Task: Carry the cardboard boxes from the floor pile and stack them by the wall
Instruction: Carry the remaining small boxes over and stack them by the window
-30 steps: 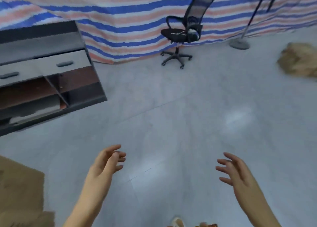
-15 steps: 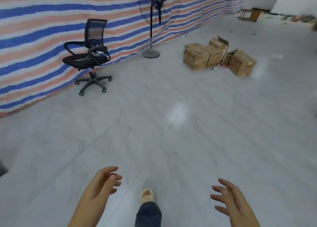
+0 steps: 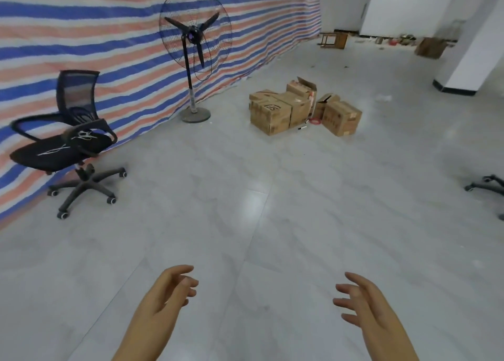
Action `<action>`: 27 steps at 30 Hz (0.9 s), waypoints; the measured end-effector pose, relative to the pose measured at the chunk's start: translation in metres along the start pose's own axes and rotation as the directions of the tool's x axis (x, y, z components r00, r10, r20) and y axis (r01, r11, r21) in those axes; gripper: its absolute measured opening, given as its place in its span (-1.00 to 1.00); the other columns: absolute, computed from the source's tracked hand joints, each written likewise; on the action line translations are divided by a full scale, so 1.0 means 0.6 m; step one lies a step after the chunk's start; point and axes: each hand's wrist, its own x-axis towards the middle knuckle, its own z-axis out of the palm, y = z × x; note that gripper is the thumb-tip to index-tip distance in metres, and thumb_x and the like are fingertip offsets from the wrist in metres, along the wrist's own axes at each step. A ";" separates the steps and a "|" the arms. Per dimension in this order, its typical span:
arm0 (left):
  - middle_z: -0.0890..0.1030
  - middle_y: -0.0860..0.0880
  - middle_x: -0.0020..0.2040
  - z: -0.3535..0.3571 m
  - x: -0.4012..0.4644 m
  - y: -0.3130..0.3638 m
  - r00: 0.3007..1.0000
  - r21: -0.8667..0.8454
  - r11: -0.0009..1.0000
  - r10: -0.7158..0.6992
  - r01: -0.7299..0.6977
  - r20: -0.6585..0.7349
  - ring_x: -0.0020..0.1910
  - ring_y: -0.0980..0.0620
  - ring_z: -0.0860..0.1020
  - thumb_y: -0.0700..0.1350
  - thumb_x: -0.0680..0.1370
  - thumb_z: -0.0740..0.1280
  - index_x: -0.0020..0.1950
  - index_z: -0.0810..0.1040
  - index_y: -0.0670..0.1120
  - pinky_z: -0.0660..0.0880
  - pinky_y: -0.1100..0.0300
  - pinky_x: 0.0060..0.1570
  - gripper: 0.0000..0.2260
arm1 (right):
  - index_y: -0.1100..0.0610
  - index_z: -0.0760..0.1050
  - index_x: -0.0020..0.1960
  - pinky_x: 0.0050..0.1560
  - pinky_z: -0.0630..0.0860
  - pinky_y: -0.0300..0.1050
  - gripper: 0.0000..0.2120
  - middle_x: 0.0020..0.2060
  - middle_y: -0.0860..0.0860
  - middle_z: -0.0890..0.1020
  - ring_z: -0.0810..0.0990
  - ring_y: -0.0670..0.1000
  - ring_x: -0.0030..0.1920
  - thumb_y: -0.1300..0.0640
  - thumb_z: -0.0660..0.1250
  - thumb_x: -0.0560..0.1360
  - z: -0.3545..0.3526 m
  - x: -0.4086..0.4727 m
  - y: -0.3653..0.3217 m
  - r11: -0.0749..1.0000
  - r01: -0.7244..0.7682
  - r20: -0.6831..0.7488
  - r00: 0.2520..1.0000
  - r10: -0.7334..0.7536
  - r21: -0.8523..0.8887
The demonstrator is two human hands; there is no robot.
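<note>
Counts: boxes (image 3: 297, 107) in the floor pile, about 5, the exact number hard to tell where they overlap; 1 more box (image 3: 430, 47) far back. 1 fan (image 3: 194, 37), 1 full chair (image 3: 68, 139) plus a second chair's base (image 3: 488, 187) at right edge. 1 stool (image 3: 333, 39), 2 hands, left (image 3: 163, 300) and right (image 3: 365, 303), both empty.

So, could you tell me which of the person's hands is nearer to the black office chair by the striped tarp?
Left. The left hand hangs open, below and right of the black office chair in the picture; the right hand is open too, further right across the floor.
</note>
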 end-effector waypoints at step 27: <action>0.66 0.06 -0.15 0.368 0.693 0.134 0.991 0.047 0.990 -0.134 0.135 -0.021 -0.20 0.12 0.62 -0.31 0.58 0.21 0.03 0.58 -0.05 0.54 0.16 -0.07 -0.78 | -0.05 0.50 0.11 -0.09 0.57 -0.06 -0.79 -0.07 -0.06 0.66 0.65 -0.09 -0.03 0.18 0.17 0.59 0.013 0.815 -0.141 0.997 -0.078 0.023 0.997 0.078 -0.006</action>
